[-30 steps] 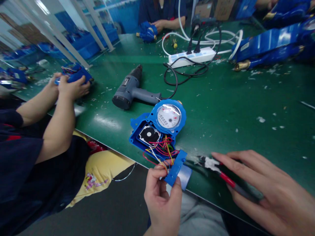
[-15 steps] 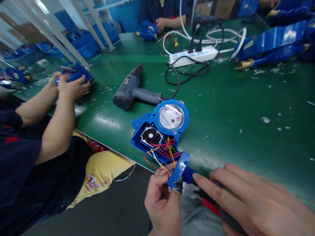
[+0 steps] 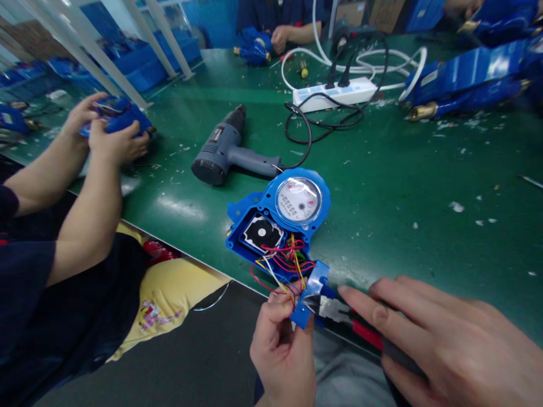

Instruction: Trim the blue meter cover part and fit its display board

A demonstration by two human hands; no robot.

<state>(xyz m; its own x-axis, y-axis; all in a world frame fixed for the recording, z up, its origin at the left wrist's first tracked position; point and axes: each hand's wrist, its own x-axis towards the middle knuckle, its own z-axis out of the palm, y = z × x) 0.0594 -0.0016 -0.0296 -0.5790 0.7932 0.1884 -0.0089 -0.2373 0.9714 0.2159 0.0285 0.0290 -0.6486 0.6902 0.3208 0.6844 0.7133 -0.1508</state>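
A blue water meter (image 3: pixel 271 206) with a round dial lies at the table's near edge, its wiring compartment uncovered. Red, yellow and white wires (image 3: pixel 292 257) run from it towards a small blue plastic piece (image 3: pixel 313 285). My left hand (image 3: pixel 282 339) pinches that piece and the wires by its lower edge. In my right hand (image 3: pixel 432 339) is a pair of cutting pliers (image 3: pixel 339 311) with red and black handles; their jaw tips touch or nearly touch the blue piece. What lies between the jaws is too small to make out.
A grey heat gun (image 3: pixel 227 150) lies beyond the meter. Behind it stands a white power strip (image 3: pixel 335 94) with looped cables. More blue meters (image 3: pixel 470 79) are stacked at the right. At the left, a co-worker's hands (image 3: pixel 110 135) hold another meter; a second person sits across the table.
The pliers' jaws have moved up along the blue piece, and more of them shows. My left hand stays nearly in place. The co-worker's hands at left have shifted slightly left.
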